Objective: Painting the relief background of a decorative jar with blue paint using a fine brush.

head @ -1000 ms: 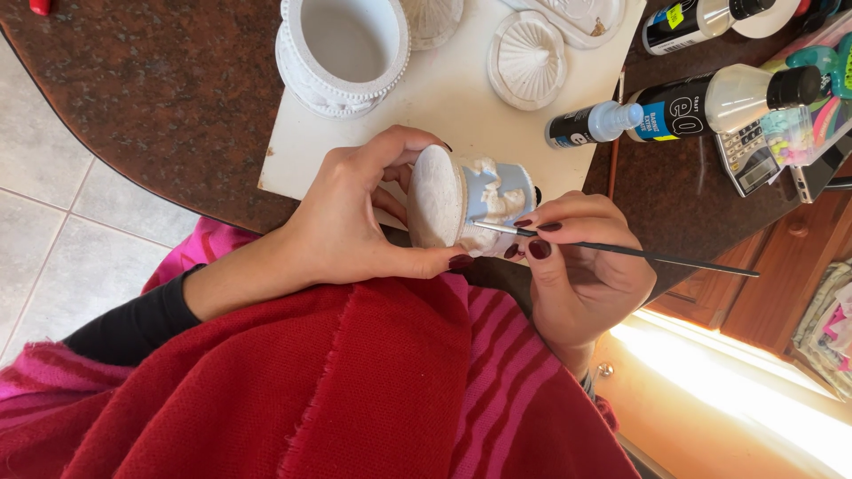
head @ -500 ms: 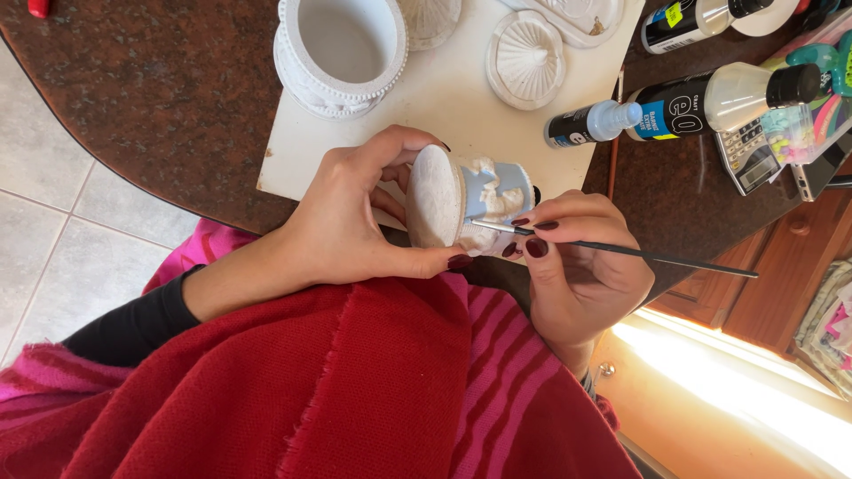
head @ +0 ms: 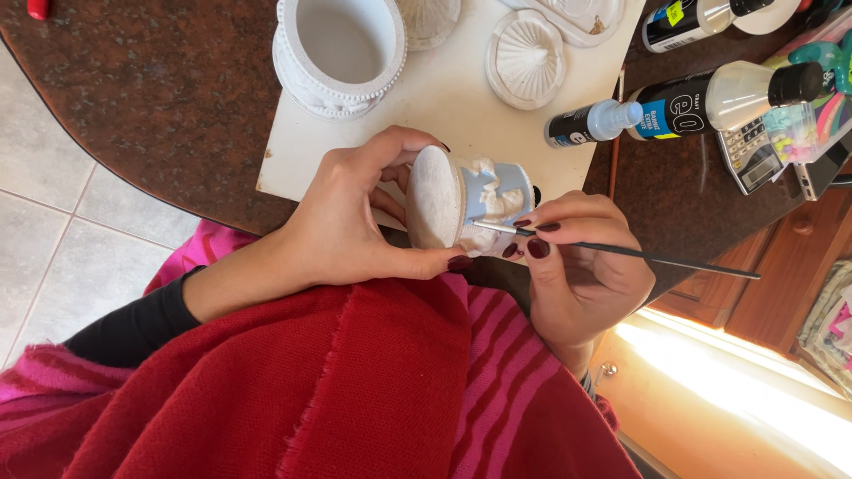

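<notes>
My left hand (head: 355,222) grips a small white plaster pot (head: 466,200) lying on its side, its flat base turned toward me. Part of its relief wall is painted pale blue. My right hand (head: 577,266) pinches a thin dark paintbrush (head: 639,255), and the brush tip touches the pot's blue side. Both hands hover over my lap at the edge of a white board (head: 444,98) on the dark stone counter (head: 160,89).
On the board stand a large white plaster jar (head: 339,53) and a round ribbed lid (head: 525,58). Paint bottles (head: 710,98) lie to the right, beside a calculator (head: 750,155). A red and pink shawl (head: 355,390) covers my lap. Tiled floor shows at left.
</notes>
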